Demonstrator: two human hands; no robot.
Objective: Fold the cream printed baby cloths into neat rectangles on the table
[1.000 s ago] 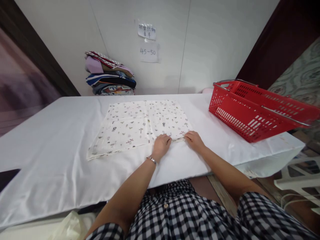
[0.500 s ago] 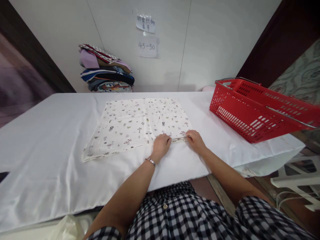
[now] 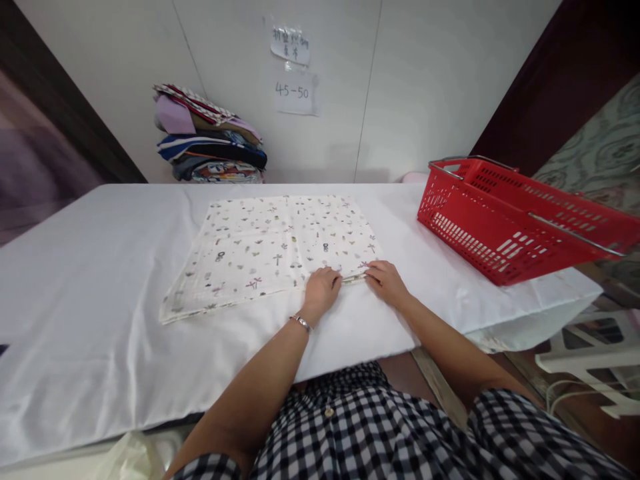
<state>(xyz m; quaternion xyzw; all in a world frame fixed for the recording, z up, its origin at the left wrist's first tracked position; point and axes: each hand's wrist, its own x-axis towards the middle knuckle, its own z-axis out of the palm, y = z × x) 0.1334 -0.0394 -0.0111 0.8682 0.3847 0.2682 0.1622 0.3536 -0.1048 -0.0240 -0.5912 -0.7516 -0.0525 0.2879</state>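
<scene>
A thin white cloth (image 3: pixel 260 247) printed with small plants and dark figures lies folded in layers on the white-covered table (image 3: pixel 100 267). My left hand (image 3: pixel 323 289), with a bracelet at its wrist, is closed over the near edge of the cloth, right of the middle. At the near right corner my right hand (image 3: pixel 386 281) pinches the edge, its fingertips on the layers. Between the two hands a short stretch of the layered edge shows. My thumbs are partly hidden.
A red plastic basket (image 3: pixel 500 227) with metal handles stands at the table's right. Folded fabrics (image 3: pixel 213 137) are stacked at the back left by the wall, where paper signs (image 3: pixel 296 92) hang. A white plastic stool (image 3: pixel 590 360) is at the lower right.
My right hand has shifted slightly left and lower along the cloth's near right corner. My left hand stays almost in place. The whole view has drifted a little.
</scene>
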